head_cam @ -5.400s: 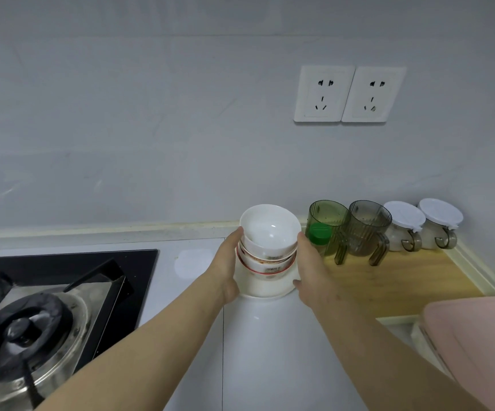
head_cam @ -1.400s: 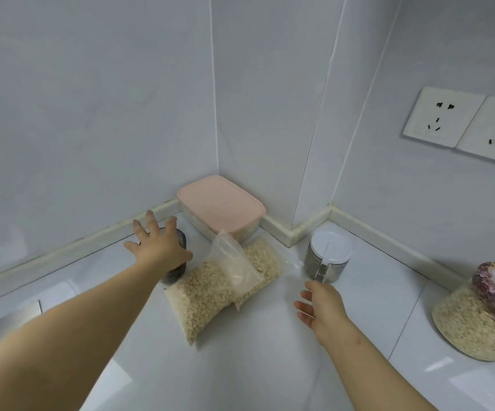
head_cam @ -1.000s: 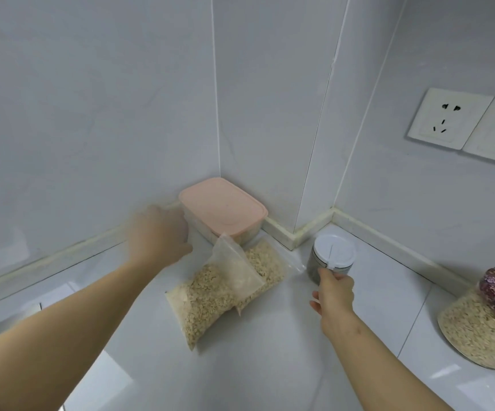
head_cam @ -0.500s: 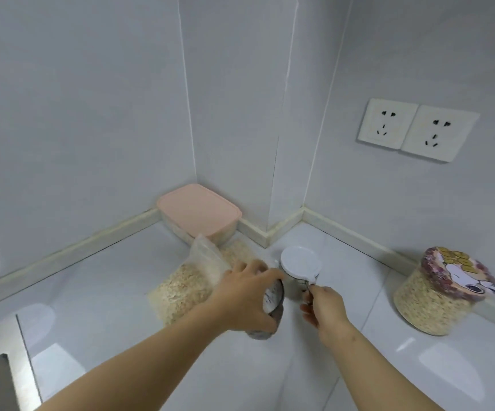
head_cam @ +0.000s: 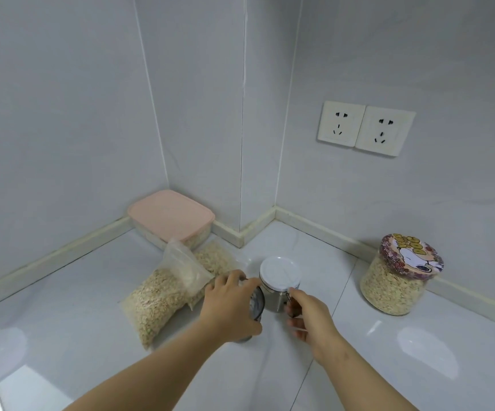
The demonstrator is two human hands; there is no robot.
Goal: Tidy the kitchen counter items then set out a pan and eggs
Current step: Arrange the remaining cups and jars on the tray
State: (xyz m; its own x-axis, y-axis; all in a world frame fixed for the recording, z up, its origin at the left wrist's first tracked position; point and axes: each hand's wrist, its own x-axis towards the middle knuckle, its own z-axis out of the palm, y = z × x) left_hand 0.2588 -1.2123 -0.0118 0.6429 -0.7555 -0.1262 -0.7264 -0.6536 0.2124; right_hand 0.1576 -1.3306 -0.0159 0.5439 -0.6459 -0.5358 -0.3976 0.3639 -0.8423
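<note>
The white-lidded canister (head_cam: 278, 277) stands upright on the worktop (head_cam: 62, 321), a little out from its back corner. The right hand (head_cam: 308, 318) has its grip closed on the wire clasp at the canister's near side. Touching it on the left is a second canister (head_cam: 256, 301), dark and mostly hidden. The left hand (head_cam: 231, 307) wraps over it from above, its grip clamped round the body. Whether this one sits flat on the worktop or is slightly raised cannot be told.

This looks like the tidying step, with the two canisters being brought together as a pair. No pan or eggs are in view. The next move probably calls for sliding or lifting both at once to a place along the back edge, keeping them upright and clear of the oat bags (head_cam: 157, 298) lying just to the left.

Behind the bags a pink-lidded box (head_cam: 170, 216) fills the corner. An oat jar (head_cam: 397, 280) stands well apart along the right-hand wall.
</note>
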